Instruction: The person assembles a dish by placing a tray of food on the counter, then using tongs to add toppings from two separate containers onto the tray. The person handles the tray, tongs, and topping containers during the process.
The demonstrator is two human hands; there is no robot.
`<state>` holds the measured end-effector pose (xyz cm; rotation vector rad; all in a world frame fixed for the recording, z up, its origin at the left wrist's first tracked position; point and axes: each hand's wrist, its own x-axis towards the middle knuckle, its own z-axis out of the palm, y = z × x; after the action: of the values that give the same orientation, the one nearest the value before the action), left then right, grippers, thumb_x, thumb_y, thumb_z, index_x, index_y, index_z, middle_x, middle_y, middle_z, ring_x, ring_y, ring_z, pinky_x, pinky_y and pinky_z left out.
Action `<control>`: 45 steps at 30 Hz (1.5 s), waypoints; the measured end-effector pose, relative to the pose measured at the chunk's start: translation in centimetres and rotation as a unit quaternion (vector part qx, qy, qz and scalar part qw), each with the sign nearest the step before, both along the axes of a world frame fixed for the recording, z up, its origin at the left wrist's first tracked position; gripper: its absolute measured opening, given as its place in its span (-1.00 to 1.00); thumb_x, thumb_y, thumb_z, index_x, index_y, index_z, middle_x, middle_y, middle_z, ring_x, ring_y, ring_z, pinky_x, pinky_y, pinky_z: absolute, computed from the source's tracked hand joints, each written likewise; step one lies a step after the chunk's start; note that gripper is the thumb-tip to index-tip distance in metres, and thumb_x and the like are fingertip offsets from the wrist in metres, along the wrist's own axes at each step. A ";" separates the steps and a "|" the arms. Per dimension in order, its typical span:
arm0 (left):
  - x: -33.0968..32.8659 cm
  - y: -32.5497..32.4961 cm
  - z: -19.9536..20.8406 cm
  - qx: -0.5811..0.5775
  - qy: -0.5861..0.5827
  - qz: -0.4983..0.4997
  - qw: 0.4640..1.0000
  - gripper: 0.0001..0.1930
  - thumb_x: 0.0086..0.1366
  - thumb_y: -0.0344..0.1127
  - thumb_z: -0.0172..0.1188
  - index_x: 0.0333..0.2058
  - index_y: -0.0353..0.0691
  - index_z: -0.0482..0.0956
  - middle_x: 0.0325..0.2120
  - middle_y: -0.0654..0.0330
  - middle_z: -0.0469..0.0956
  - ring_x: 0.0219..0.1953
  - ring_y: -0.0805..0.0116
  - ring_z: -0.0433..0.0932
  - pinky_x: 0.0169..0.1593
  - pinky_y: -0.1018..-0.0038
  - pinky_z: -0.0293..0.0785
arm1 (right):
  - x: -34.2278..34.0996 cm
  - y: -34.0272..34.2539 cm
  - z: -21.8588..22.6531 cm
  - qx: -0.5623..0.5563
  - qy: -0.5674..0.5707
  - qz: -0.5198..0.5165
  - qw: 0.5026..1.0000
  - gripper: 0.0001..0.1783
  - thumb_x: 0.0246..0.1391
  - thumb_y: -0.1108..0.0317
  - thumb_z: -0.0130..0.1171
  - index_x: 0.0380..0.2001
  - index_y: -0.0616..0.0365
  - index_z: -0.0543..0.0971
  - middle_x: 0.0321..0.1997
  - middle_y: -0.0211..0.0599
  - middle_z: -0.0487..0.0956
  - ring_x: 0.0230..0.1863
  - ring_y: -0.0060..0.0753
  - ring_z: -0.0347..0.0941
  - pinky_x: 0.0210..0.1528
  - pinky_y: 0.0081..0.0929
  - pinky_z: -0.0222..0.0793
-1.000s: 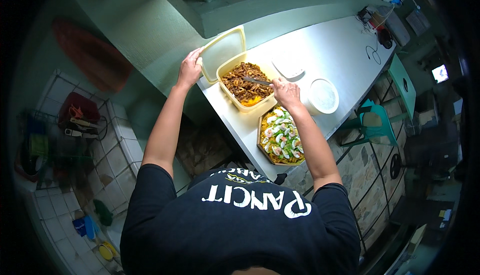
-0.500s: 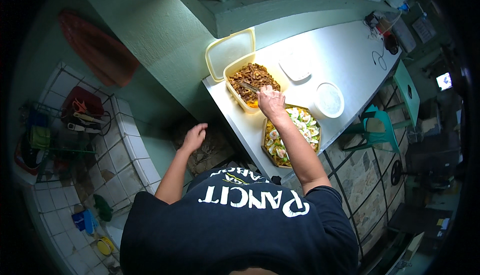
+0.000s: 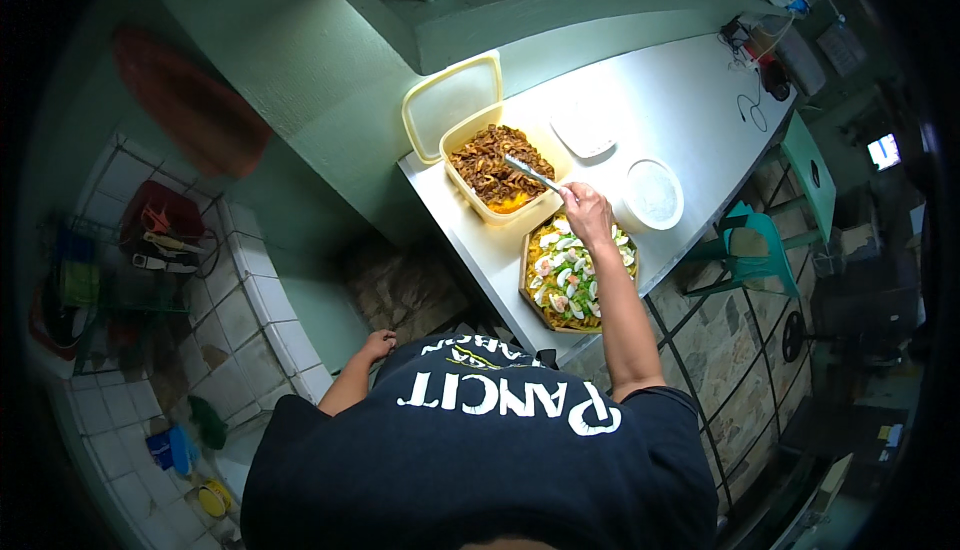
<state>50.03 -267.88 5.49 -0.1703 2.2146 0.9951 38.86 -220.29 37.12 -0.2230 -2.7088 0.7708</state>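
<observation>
My right hand [image 3: 588, 212] is closed around the handle end of metal tongs [image 3: 532, 172]. The tongs reach over a yellowish plastic container [image 3: 468, 196] of brown, chopped cooked food [image 3: 497, 162], with something orange in its near corner. Below my right hand and forearm lies a hexagonal tray [image 3: 524, 275] of food topped with egg slices [image 3: 566, 276], green bits and pinkish pieces; the forearm covers part of its right side. Down beside my torso, my left hand [image 3: 378, 344] hangs with loose fingers, and nothing shows in it.
The container's lid [image 3: 452, 108] leans behind it against the wall. On the white table [image 3: 660, 100] stand a white rectangular tub [image 3: 585, 130] and a round tub [image 3: 653, 195]. Cables lie at the far end. A green chair [image 3: 750, 250] stands right; a tiled counter [image 3: 265, 290] is left.
My right hand has drawn back to the right with the tongs, away from the container. My left hand has dropped back toward my torso.
</observation>
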 end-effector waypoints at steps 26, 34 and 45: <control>-2.9 1.6 1.1 0.022 -0.050 0.036 0.998 -0.67 0.23 -0.26 0.10 -0.02 -0.11 0.52 -0.28 0.22 0.58 -0.36 0.36 0.54 -0.37 0.34 0.47 | 16.0 10.4 -6.1 -0.009 0.021 -0.161 0.987 -0.77 0.08 0.20 0.11 -0.33 0.11 0.61 -0.36 -0.17 0.57 -0.31 -0.09 0.51 -0.26 -0.29 0.38; -2.8 1.4 1.2 0.025 -0.045 0.034 0.998 -0.65 0.24 -0.27 0.10 0.01 -0.10 0.50 -0.26 0.22 0.59 -0.39 0.36 0.56 -0.33 0.34 0.47 | 14.3 9.9 -1.1 -0.015 0.033 -0.127 0.991 -0.78 0.11 0.23 0.07 -0.34 0.10 0.61 -0.33 -0.20 0.57 -0.30 -0.02 0.50 -0.23 -0.20 0.38; -0.3 -0.3 1.1 0.011 -0.042 0.039 0.998 -0.67 0.25 -0.26 0.08 -0.01 -0.16 0.51 -0.29 0.23 0.58 -0.29 0.36 0.53 -0.24 0.35 0.45 | 13.7 7.7 0.7 0.110 -0.084 -0.113 0.984 -0.77 0.12 0.20 0.05 -0.35 0.07 0.61 -0.28 -0.22 0.55 -0.27 0.03 0.50 -0.20 -0.11 0.38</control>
<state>49.71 -268.14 6.63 -0.2853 2.1344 1.0361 52.58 -212.59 37.81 -0.5534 -2.8311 0.3998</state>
